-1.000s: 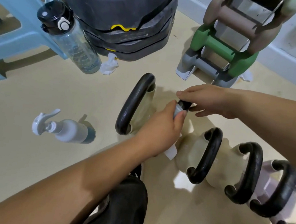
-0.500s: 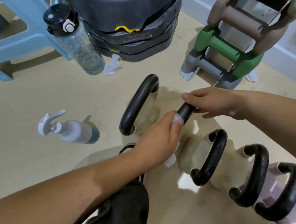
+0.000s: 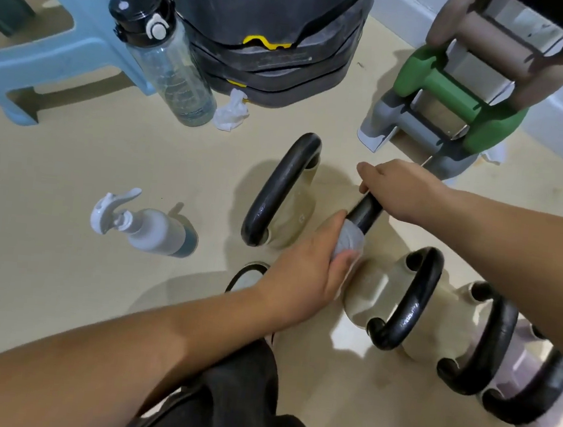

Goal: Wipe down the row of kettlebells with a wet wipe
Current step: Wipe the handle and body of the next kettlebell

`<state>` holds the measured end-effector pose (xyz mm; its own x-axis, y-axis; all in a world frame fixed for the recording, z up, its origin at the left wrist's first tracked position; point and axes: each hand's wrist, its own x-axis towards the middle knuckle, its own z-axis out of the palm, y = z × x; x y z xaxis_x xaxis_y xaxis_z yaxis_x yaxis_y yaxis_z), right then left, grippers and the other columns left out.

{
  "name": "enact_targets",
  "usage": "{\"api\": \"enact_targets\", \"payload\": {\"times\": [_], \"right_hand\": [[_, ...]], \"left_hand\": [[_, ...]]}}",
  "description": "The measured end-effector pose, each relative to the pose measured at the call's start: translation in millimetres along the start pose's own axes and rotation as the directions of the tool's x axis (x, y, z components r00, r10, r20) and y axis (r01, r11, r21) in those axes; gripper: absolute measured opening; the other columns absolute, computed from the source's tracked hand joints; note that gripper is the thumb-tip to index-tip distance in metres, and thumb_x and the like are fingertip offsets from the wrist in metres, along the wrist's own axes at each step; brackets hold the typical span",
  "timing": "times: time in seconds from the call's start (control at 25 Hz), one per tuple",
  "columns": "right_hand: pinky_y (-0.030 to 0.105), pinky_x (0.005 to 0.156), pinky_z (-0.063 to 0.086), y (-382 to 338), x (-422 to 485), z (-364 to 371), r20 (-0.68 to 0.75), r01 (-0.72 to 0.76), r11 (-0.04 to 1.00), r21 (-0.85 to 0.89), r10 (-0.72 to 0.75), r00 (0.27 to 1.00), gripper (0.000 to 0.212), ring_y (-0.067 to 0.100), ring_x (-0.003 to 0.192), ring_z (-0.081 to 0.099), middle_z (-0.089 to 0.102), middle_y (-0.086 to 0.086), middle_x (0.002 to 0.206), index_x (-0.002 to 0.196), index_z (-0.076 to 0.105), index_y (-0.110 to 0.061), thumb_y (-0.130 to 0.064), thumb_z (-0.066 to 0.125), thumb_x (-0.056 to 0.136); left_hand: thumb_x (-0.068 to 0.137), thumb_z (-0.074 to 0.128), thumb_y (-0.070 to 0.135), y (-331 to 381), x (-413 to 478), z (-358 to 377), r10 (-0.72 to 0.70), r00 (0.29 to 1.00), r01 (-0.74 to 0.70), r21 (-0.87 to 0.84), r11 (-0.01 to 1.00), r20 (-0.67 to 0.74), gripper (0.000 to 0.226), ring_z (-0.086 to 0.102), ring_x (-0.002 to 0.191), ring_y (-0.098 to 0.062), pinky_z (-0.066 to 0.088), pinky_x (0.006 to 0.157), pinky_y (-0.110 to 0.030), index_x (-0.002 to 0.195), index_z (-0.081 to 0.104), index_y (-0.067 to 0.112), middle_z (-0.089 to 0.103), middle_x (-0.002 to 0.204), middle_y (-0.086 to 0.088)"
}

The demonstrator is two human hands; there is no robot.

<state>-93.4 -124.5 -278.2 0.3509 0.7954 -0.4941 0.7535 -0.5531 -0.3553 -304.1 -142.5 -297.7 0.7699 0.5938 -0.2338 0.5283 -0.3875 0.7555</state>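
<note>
Black-handled kettlebell (image 3: 364,214), second in row on beige floor (image 3: 72,158): left hand (image 3: 305,277) fingers clamp crumpled white wet wipe (image 3: 349,242) around its handle; right hand (image 3: 402,190) fingers curl round handle's far end. Lettering on black moulded base (image 3: 281,58) unreadable.

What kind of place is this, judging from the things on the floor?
Probably a home gym corner: a row of kettlebells, a green dumbbell on a rack, and a water bottle nearby.

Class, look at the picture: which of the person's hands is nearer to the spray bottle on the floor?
Left. The left hand, wrapping a wipe round a kettlebell handle, is to the right of the spray bottle; the right hand holds that handle farther right.
</note>
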Motion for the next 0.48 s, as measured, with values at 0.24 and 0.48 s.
{"api": "enact_targets", "payload": {"times": [0.24,0.48], "right_hand": [[0.041,0.079,0.044,6,4,-5,0.002,-0.127,0.983,-0.132,0.128,0.992,0.055,0.034,0.093,0.054,0.061,0.017,0.101,0.092,0.059,-0.011,-0.050,0.021,0.101],[0.039,0.077,0.042,5,9,1,-0.069,-0.094,0.977,-0.193,0.082,0.994,0.063,0.035,0.088,0.055,0.057,0.010,0.082,0.074,0.052,-0.013,-0.054,0.011,0.101]], "left_hand": [[0.109,0.018,0.038,40,74,-9,-0.156,0.978,0.168,-0.080,0.982,0.140,0.053,0.063,0.094,-0.035,0.048,0.081,-0.041,0.112,0.058,0.002,0.066,0.098,-0.016],[0.105,0.044,0.034,-13,-5,3,0.117,0.993,-0.116,-0.064,0.991,0.010,0.061,0.054,0.121,-0.026,0.043,0.091,-0.031,0.156,0.021,0.010,0.051,0.143,-0.012]]}}
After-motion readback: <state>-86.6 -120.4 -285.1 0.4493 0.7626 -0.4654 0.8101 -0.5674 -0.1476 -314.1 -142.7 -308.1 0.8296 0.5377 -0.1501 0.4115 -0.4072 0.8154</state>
